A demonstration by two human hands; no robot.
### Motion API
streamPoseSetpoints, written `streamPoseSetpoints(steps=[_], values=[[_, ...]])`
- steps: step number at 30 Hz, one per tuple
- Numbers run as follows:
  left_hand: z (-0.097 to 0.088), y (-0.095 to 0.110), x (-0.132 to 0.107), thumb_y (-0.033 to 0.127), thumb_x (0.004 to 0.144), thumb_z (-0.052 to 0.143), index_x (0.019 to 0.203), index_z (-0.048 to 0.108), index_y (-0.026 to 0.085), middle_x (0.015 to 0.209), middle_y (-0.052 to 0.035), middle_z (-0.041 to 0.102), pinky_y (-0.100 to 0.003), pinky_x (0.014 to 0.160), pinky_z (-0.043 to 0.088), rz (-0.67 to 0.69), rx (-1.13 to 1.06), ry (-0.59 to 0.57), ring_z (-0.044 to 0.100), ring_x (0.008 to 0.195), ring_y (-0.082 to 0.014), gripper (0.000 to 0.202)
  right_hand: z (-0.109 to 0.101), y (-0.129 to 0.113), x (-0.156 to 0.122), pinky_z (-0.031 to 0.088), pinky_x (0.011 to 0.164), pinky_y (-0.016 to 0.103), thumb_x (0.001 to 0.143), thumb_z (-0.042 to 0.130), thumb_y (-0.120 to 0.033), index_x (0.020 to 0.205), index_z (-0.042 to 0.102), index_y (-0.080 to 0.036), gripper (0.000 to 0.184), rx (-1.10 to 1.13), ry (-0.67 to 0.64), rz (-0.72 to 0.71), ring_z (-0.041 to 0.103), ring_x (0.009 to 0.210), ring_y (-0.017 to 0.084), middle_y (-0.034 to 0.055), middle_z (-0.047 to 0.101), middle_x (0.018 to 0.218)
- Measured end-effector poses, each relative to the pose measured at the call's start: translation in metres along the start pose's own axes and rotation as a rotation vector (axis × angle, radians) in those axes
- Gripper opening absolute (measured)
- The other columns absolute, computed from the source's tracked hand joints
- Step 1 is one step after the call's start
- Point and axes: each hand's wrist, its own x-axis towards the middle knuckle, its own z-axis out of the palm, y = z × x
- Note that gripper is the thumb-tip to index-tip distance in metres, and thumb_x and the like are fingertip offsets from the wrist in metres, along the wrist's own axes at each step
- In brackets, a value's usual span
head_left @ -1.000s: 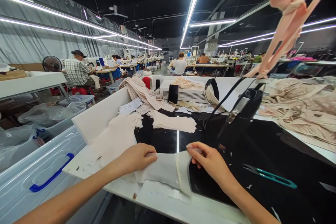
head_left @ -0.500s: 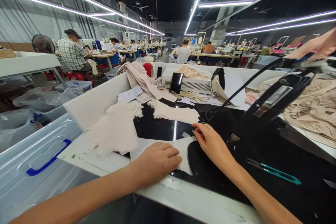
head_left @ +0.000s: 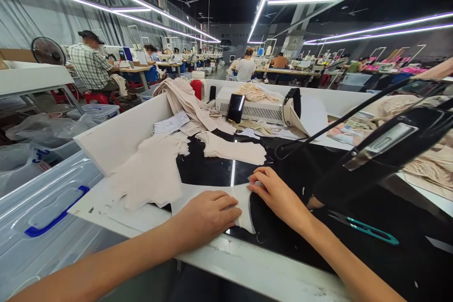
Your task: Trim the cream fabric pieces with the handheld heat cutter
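A pale cut fabric panel [head_left: 245,205] lies at the near edge of the black work surface. My left hand [head_left: 208,214] rests flat on it, fingers stretched out and covering its middle. At the panel's upper right corner, my right hand [head_left: 271,186] has thumb and fingers pinched at a small pale scrap [head_left: 249,179], mostly hidden by the fingertips. To the left spreads a stack of cream fabric pieces [head_left: 148,170]. Beyond my hands lies another stack of curved cream pieces [head_left: 231,147]. Teal thread snips [head_left: 371,231] lie on the right.
A black machine arm [head_left: 375,155] with a cable slants in from the right, near my right forearm. At the back stand a phone [head_left: 235,108] and a white vented box [head_left: 256,111]. Clear bins [head_left: 53,217] are at left. Several people work at sewing tables beyond.
My right hand has moved slightly left and down to the small scrap, its fingers closing there. My left hand stays on the panel. The view has shifted a little.
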Motion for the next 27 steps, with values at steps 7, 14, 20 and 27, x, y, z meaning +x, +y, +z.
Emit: streamPoseSetpoints(steps=[7, 14, 20, 27], values=[[0.002, -0.002, -0.003, 0.022, 0.120, 0.067, 0.132, 0.077, 0.018, 0.137, -0.0127, 0.084, -0.039, 0.117, 0.066, -0.007, -0.019, 0.008, 0.082, 0.126, -0.0251, 0.016, -0.003, 0.004, 0.010, 0.047, 0.055, 0.032, 0.118, 0.055, -0.036, 0.095, 0.068, -0.025, 0.029, -0.174, 0.052, -0.006, 0.071, 0.072, 0.018, 0.0087, 0.071, 0.113], [-0.001, -0.004, -0.004, 0.025, 0.122, 0.064, 0.139, 0.078, 0.020, 0.142, -0.0143, 0.083, -0.041, 0.118, 0.066, -0.002, -0.050, -0.024, 0.080, 0.130, -0.0267, 0.023, -0.018, -0.019, -0.008, 0.056, 0.066, 0.035, 0.119, 0.055, -0.034, 0.128, 0.076, -0.026, 0.025, -0.267, 0.124, -0.088, 0.080, 0.107, 0.029, 0.0143, 0.076, 0.137], [-0.006, -0.008, -0.006, 0.037, 0.124, 0.063, 0.148, 0.078, 0.020, 0.147, -0.0160, 0.080, -0.042, 0.125, 0.061, 0.046, -0.069, -0.025, 0.077, 0.136, -0.0279, 0.033, -0.021, -0.046, -0.052, 0.060, 0.078, 0.034, 0.126, 0.043, -0.034, 0.119, 0.081, -0.027, 0.040, -0.181, 0.095, -0.360, 0.077, 0.090, 0.022, 0.0083, 0.084, 0.109], [-0.011, -0.009, -0.008, 0.046, 0.120, 0.070, 0.155, 0.076, 0.022, 0.155, -0.0186, 0.076, -0.047, 0.129, 0.057, 0.085, -0.037, -0.082, 0.072, 0.143, -0.0314, 0.043, -0.032, -0.046, -0.082, 0.059, 0.082, 0.039, 0.120, 0.053, -0.023, 0.119, 0.085, -0.029, 0.032, -0.130, 0.148, -0.412, 0.077, 0.089, 0.023, 0.0072, 0.087, 0.110]])
